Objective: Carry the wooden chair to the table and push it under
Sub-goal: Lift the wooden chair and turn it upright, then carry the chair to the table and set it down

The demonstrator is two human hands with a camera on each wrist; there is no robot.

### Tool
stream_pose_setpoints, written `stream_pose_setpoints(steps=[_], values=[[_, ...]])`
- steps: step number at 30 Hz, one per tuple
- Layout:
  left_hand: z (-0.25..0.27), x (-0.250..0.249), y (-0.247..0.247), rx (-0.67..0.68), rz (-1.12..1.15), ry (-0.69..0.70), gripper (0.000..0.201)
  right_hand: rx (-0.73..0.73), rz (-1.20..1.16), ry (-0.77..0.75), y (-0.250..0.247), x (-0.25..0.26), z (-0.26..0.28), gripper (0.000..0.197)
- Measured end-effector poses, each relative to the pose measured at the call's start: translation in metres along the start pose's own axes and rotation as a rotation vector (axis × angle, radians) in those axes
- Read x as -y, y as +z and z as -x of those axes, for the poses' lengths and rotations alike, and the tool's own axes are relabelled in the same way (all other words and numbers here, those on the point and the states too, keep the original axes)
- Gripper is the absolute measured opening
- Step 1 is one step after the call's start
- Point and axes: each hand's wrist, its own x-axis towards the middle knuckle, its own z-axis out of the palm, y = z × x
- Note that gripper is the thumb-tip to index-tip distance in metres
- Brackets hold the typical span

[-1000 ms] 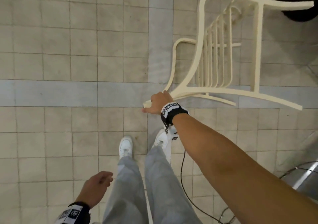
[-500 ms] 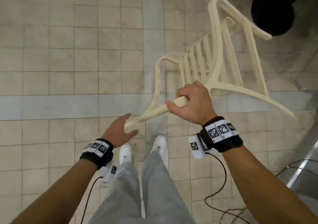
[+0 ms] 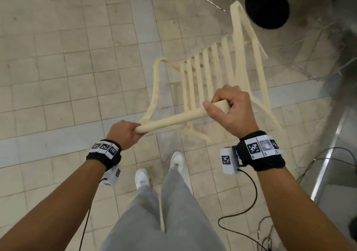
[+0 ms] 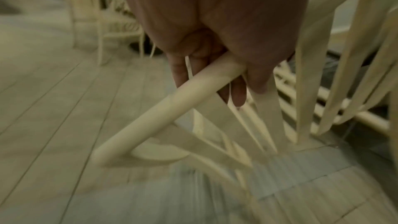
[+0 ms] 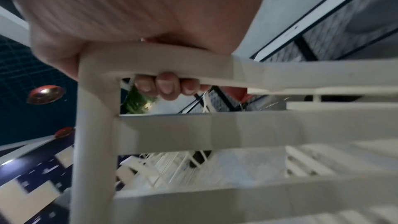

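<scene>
As the wooden chair [image 3: 204,77] hangs tilted, both hands grip its rail

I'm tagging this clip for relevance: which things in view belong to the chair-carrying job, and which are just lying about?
Part of the job:
- cream slatted wooden chair, carried tilted
- left hand, gripping one end of its top rail
- right hand, gripping the other end

Just lying about:
- black round base
- black cables on the tiled floor

Beige tiled floor [image 3: 58,57] with grey bands; black round base [image 3: 267,6] top right; cables [image 3: 251,202] lie on floor; metal strip [image 3: 328,154] at right.
</scene>
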Motion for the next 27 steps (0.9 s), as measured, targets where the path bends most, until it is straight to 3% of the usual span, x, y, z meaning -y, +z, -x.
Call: stream_pose_setpoints(steps=[4,9,15,19,22,27], values=[[-0.007,-0.030,-0.046,-0.149,-0.281,0.183,0.050,-0.047,0.078,0.034,-0.053,0.000,0.029,0.044],[-0.005,-0.069,-0.073,-0.152,-0.474,0.287,0.042,0.052,0.275,0.179,-0.095,0.008,0.082,0.044],[0.017,-0.125,-0.072,-0.028,-0.713,0.419,0.034,0.312,0.619,0.418,-0.060,0.003,0.153,0.060],[0.039,-0.149,-0.058,0.048,-0.810,0.471,0.030,0.423,0.754,0.396,-0.021,-0.015,0.206,0.048],[0.053,-0.176,-0.044,0.064,-0.871,0.517,0.027,0.329,0.716,0.432,0.014,-0.032,0.254,0.034],[0.068,-0.215,-0.007,0.130,-0.877,0.575,0.025,0.113,0.558,0.555,0.035,-0.061,0.316,0.043]])
